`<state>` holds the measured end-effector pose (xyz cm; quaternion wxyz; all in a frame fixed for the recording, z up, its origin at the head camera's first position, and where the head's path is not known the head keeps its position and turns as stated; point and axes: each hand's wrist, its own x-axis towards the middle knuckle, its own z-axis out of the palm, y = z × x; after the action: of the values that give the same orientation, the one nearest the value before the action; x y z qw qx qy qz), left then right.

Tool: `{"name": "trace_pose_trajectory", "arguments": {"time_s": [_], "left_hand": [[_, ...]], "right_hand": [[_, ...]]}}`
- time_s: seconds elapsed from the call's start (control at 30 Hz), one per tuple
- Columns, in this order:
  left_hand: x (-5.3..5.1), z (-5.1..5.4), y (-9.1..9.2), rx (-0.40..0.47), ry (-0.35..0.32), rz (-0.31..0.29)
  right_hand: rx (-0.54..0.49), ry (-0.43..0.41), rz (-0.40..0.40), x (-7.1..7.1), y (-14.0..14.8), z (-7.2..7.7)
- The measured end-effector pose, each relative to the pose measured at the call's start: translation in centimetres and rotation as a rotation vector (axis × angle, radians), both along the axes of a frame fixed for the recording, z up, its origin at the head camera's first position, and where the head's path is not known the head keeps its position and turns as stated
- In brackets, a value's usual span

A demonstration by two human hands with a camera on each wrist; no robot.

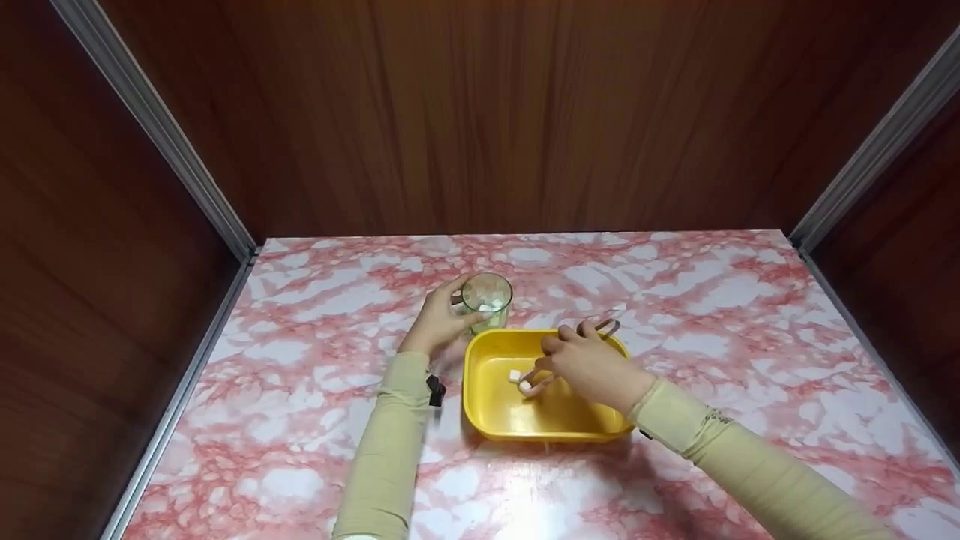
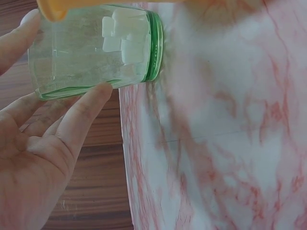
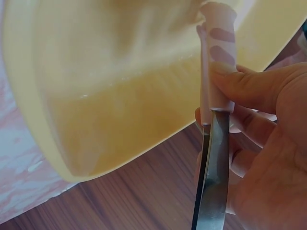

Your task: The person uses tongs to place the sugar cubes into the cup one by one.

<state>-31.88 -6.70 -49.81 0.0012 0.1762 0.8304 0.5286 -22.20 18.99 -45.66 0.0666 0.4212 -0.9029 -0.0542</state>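
Observation:
My left hand holds a clear green-tinted drinking glass around its side, thumb in front and fingers behind. Several white cubes lie at the bottom of the glass, which stands just behind a yellow plastic basin. Above the basin, my right hand pinches metal tongs with pale pink tips between thumb and fingers. The tips point down inside the basin. One white cube lies on its floor; another sits at the tong tips, though whether they grip it I cannot tell.
The red-and-white marbled table spreads around the basin. Dark wood-grain panels stand behind and on both sides, with metal strips along their corners. The basin's raised rim lies between the tongs and the glass.

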Motion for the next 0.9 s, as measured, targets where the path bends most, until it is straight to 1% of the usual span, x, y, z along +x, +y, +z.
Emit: {"name": "trace_pose_trajectory", "arguments": {"time_s": [0.23,0.5,0.7,0.9], "left_hand": [[0.09,-0.22,-0.04,0.028,0.000,-0.014],[0.12,-0.13,-0.05,0.020,-0.004,-0.002],[0.00,-0.09,-0.02,0.034,0.001,-0.007],[0.05,-0.13,0.04,0.039,-0.025,-0.005]], "right_hand": [[-0.009,-0.024,0.004,0.13,0.00,-0.12],[-0.018,-0.001,0.010,0.11,-0.06,-0.24],[-0.015,-0.001,0.010,0.11,-0.23,-0.12],[0.015,0.037,0.016,0.21,-0.24,-0.09]]}}
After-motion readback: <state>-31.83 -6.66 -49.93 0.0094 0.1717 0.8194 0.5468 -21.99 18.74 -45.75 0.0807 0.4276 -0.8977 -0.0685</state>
